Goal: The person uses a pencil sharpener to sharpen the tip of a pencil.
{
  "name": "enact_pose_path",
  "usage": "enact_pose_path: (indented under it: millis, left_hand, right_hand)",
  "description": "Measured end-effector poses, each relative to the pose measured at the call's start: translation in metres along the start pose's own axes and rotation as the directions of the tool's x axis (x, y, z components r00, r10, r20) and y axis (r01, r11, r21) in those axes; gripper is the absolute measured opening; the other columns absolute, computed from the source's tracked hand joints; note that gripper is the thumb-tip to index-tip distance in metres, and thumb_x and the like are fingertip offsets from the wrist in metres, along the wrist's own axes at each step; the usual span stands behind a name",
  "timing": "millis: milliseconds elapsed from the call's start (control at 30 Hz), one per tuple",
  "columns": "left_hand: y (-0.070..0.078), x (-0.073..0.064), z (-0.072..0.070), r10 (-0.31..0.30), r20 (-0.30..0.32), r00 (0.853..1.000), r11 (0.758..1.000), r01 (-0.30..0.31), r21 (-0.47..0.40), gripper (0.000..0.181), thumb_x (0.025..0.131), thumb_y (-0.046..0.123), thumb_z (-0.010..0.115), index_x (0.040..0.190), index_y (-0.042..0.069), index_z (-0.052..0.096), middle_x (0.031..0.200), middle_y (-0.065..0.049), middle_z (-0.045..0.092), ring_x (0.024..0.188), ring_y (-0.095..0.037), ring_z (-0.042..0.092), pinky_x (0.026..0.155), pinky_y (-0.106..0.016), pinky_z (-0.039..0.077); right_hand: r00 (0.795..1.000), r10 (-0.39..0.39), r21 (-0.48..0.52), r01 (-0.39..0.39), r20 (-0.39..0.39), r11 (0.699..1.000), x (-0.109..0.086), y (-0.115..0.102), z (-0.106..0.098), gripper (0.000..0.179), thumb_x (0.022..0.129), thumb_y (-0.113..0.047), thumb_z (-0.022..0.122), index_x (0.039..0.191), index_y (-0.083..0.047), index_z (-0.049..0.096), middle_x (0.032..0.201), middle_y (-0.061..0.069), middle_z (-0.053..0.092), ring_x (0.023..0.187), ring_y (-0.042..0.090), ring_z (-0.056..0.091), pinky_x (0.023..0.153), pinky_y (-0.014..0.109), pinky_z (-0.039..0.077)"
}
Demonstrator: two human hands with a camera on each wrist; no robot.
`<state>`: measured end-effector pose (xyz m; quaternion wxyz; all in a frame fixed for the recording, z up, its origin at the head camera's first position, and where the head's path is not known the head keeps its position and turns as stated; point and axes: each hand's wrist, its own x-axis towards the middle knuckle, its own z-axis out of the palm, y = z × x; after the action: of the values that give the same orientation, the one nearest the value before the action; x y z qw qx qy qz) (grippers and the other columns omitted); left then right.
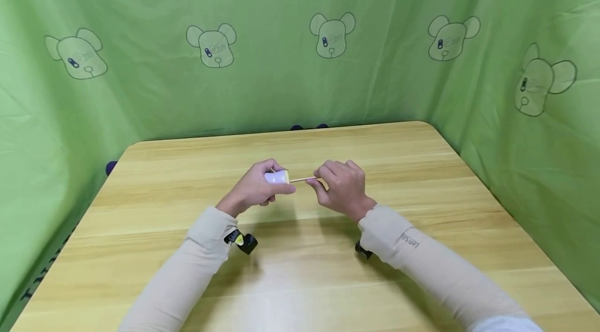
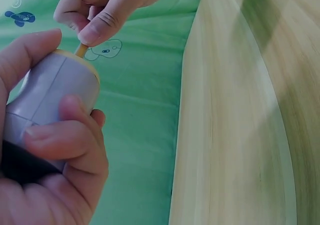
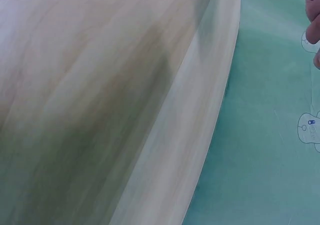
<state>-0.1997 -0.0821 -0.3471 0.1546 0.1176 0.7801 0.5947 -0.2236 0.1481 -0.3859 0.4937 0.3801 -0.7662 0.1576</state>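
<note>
A pale lavender, slightly waisted container with a yellow rim (image 1: pixel 274 177) is held above the pale wood-grain surface (image 1: pixel 300 290), toward the far edge and roughly midway between the left and right edges. The left grip (image 1: pixel 253 186), a bare hand, is wrapped around its side, with the rimmed end facing the other hand. The right grip (image 1: pixel 344 188), also bare, pinches a thin, light-brown, wooden-looking stick (image 1: pixel 302 180) between thumb and fingers. The stick reaches the rimmed end; how far it goes inside is hidden.

The container looks like rigid plastic, probably light enough for one hand and unlikely to dent under moderate pressure. Its glossy wall could be a little slippery, so the narrowed middle seems the best place to hold, with fingers spread around it and the rim left free. Pressing too near the rim would crowd the stick.

The stick seems very light and stiff along its length, but it would probably snap if levered sideways. A soft pinch close to the rim, keeping it in line with the container, should suit it; farther out, any wobble would bend it more.
</note>
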Motion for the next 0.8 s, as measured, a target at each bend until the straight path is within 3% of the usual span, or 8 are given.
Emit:
enact_pose_path:
  millis: [367, 567, 800]
  left_hand:
    - [-0.003, 0.002, -0.003, -0.004, -0.010, 1.000, 0.999, 0.004, 0.033, 0.050, 0.077, 0.021, 0.083, 0.116, 0.005, 0.056, 0.093, -0.014, 0.057, 0.061, -0.018, 0.053, 0.046, -0.025, 0.039]
    - [0.000, 0.000, -0.002, -0.006, -0.022, 1.000, 1.000, 0.007, 0.027, 0.045, 0.079, 0.023, 0.081, 0.111, 0.007, 0.055, 0.090, -0.013, 0.057, 0.059, -0.019, 0.053, 0.044, -0.026, 0.038]
    - [0.001, -0.001, -0.003, -0.029, 0.009, 1.000, 0.998, 0.028, 0.054, 0.042, 0.081, 0.028, 0.079, 0.106, 0.007, 0.053, 0.088, -0.012, 0.057, 0.058, -0.019, 0.052, 0.043, -0.026, 0.038]
  right_hand:
    - [1.000, 0.009, 0.024, -0.009, 0.025, 1.000, -0.001, 0.002, 0.006, 0.036, 0.095, -0.038, 0.060, 0.076, -0.008, 0.064, 0.068, 0.003, 0.062, 0.053, 0.021, 0.058, 0.045, 0.033, 0.037]
    - [1.000, 0.006, 0.012, -0.006, 0.021, 1.000, 0.001, 0.007, 0.006, 0.038, 0.097, -0.041, 0.057, 0.077, -0.009, 0.065, 0.069, 0.003, 0.063, 0.059, 0.022, 0.060, 0.053, 0.037, 0.043]
    - [0.998, -0.011, 0.069, 0.006, 0.068, 0.998, 0.000, 0.010, 0.005, 0.041, 0.097, -0.043, 0.053, 0.079, -0.008, 0.066, 0.070, 0.003, 0.062, 0.060, 0.019, 0.059, 0.050, 0.034, 0.039]
